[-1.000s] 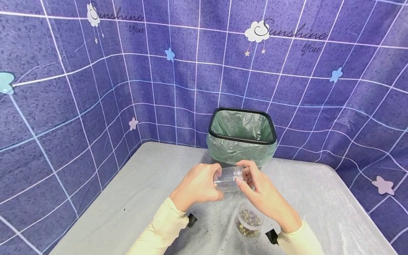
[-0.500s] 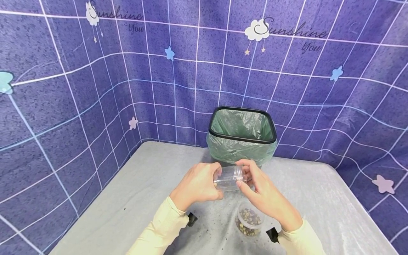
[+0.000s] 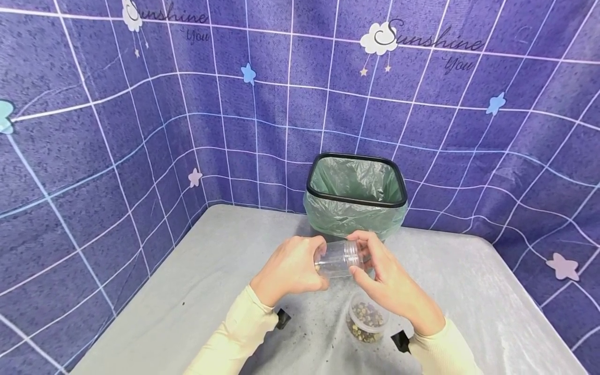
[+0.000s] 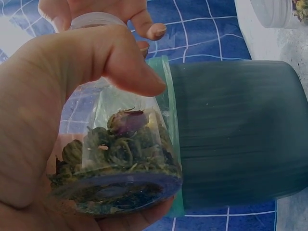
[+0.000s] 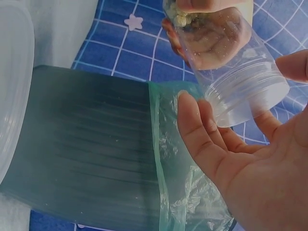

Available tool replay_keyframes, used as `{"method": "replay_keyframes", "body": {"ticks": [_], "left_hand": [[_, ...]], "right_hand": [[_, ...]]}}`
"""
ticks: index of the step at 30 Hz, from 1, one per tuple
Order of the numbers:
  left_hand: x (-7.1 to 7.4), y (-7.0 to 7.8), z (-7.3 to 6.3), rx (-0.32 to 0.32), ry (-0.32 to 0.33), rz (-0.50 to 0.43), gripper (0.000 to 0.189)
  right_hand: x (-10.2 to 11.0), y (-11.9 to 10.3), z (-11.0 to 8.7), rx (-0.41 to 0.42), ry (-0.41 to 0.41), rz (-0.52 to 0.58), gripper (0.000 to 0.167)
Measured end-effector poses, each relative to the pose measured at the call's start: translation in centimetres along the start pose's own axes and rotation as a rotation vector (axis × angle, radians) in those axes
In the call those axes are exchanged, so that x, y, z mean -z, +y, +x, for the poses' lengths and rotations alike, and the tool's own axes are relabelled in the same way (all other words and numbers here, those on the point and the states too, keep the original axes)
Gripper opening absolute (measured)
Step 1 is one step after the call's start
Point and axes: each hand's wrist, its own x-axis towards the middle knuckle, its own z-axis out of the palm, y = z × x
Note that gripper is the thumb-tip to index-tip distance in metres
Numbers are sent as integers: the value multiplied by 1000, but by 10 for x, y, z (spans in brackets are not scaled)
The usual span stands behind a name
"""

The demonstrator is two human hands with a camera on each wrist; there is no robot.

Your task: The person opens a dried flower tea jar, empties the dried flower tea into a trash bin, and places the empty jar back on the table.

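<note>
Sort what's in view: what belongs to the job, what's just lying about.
In the job: clear jar, gripped by left hand, right hand at its neck; dried plant pieces inside.
Apparently just standing by: green-lined bin; round tub, though either may belong.

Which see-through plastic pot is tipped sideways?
The clear cylindrical plastic jar in the left hand; the round clear plastic tub stands upright on the grey cloth.
</note>
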Motion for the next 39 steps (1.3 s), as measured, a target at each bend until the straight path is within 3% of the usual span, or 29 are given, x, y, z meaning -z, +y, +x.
{"method": "replay_keyframes", "body": {"ticks": [23,39], "left_hand": [[1,-3,1,7,-20,-6,44],[2,-3,0,8,-27,-30,44]], "right_hand": [[-1,-3,1,-6,2,12,61],[-4,-1,1,37,12,38,61]]}}
